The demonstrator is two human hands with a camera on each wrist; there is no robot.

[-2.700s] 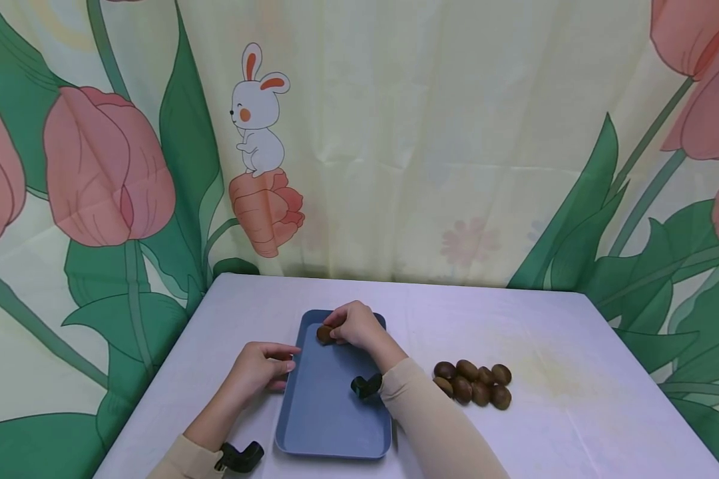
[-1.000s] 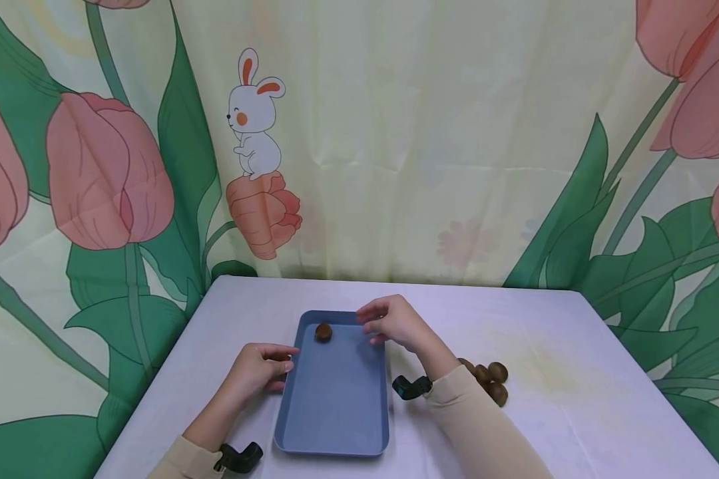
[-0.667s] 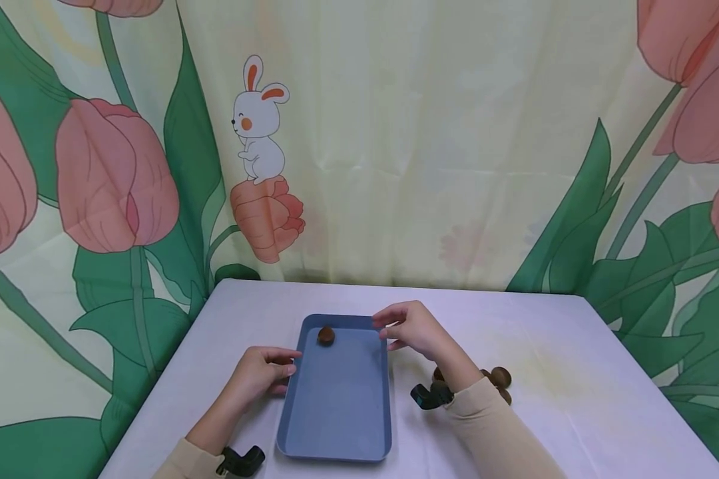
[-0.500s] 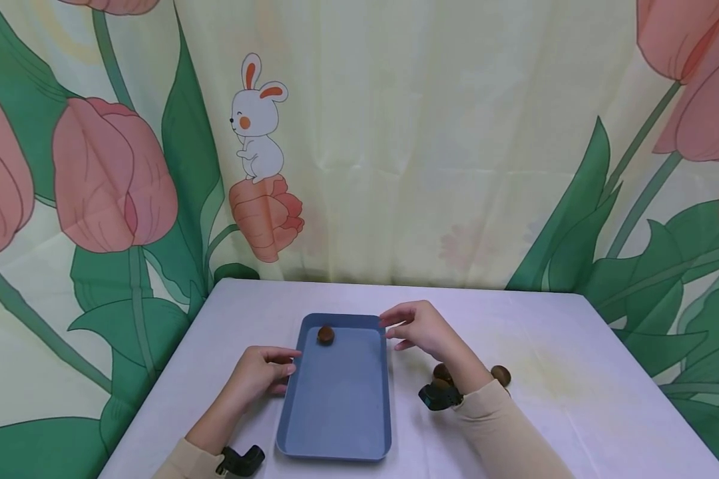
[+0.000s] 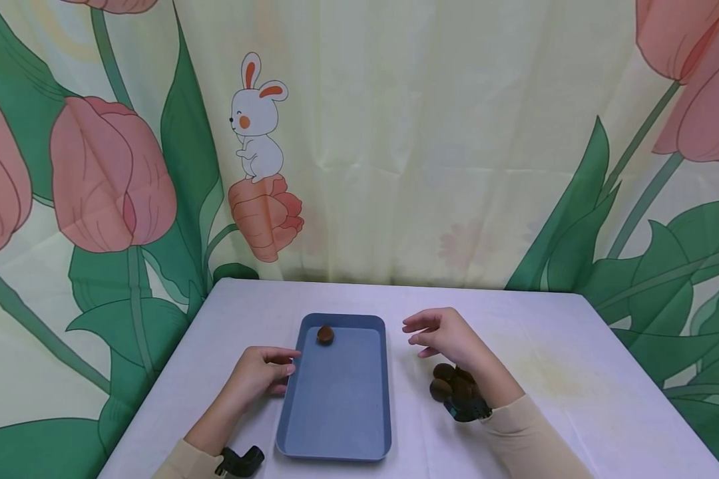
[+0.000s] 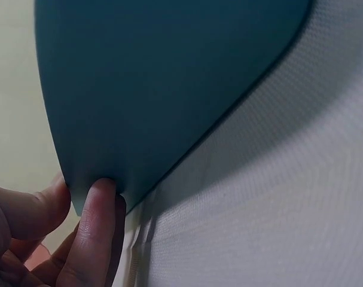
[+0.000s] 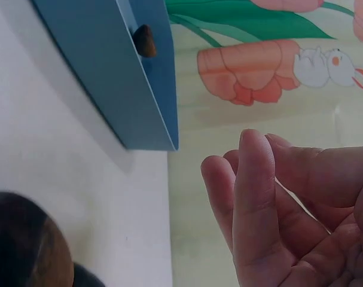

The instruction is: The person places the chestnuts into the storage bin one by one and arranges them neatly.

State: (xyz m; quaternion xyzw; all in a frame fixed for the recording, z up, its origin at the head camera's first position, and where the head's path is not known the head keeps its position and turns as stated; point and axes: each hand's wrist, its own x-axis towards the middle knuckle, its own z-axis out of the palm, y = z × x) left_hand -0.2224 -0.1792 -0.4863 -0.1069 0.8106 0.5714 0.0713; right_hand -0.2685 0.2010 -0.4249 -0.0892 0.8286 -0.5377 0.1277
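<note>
A blue rectangular tray (image 5: 335, 406) lies on the table with one brown chestnut (image 5: 325, 334) near its far left corner. My left hand (image 5: 259, 370) rests at the tray's left side. The left wrist view has its fingertips (image 6: 100, 194) touching the outer wall, thumb by the rim. Right of the tray, my right hand (image 5: 448, 334) hovers with loosely bent fingers and holds nothing. Several more chestnuts (image 5: 441, 390) sit just below that hand, partly hidden by the wrist and its camera. One chestnut (image 7: 26, 245) looms large in the right wrist view.
A white cloth covers the table (image 5: 545, 426), with a faint yellowish stain on the right. Behind it hangs a curtain (image 5: 383, 166) printed with tulips, leaves and a rabbit on a carrot. Black cameras are strapped to both wrists.
My right hand has let go of the chestnut in the tray and moved right, out past the tray's rim to above the other chestnuts. My left hand has stayed at the tray's side.
</note>
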